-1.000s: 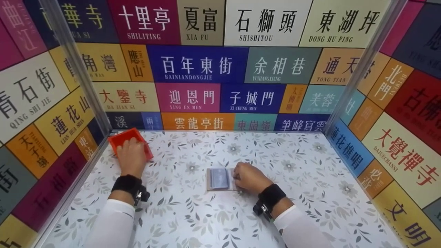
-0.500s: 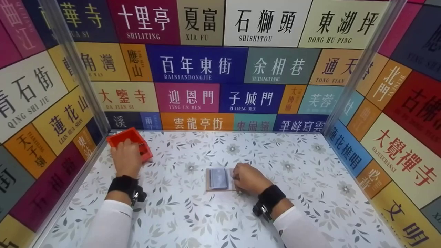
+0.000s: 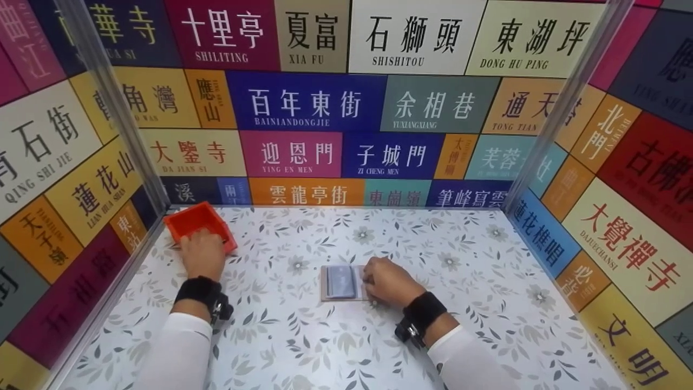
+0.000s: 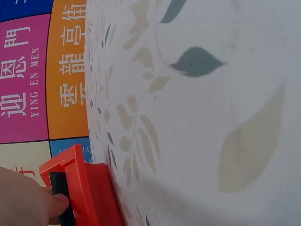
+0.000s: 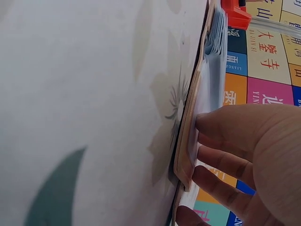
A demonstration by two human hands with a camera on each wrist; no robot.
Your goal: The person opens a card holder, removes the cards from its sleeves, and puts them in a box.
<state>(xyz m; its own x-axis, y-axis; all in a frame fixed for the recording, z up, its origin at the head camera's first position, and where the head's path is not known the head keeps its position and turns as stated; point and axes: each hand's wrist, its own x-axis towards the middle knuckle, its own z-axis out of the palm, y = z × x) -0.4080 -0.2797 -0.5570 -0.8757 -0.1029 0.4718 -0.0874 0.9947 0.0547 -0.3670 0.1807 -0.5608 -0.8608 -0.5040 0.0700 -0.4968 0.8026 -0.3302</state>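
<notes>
In the head view my left hand [image 3: 203, 252] reaches over the near side of an orange-red box [image 3: 197, 216], fingers partly inside it. The left wrist view shows the thumb against a flat black piece [image 4: 62, 197] at the box's rim; the other fingertips are hidden. A small card holder [image 3: 340, 281] with clear sleeves lies spread on the table at the middle. My right hand [image 3: 392, 281] holds its right cover, fingers bent. In the right wrist view, thumb and fingertips sit on the inner face and edge of the tan cover [image 5: 186, 150], beside the stacked sleeves [image 5: 216, 42].
The table [image 3: 303, 346] has a white top with a grey leaf and flower print. Walls with coloured sign panels [image 3: 308, 103] enclose it at the back and both sides. The box stands close to the back left corner.
My left hand has drawn back toward the box's near side, so more of the box's inside shows. My right hand has stayed at the card holder. The head view has shifted slightly.
</notes>
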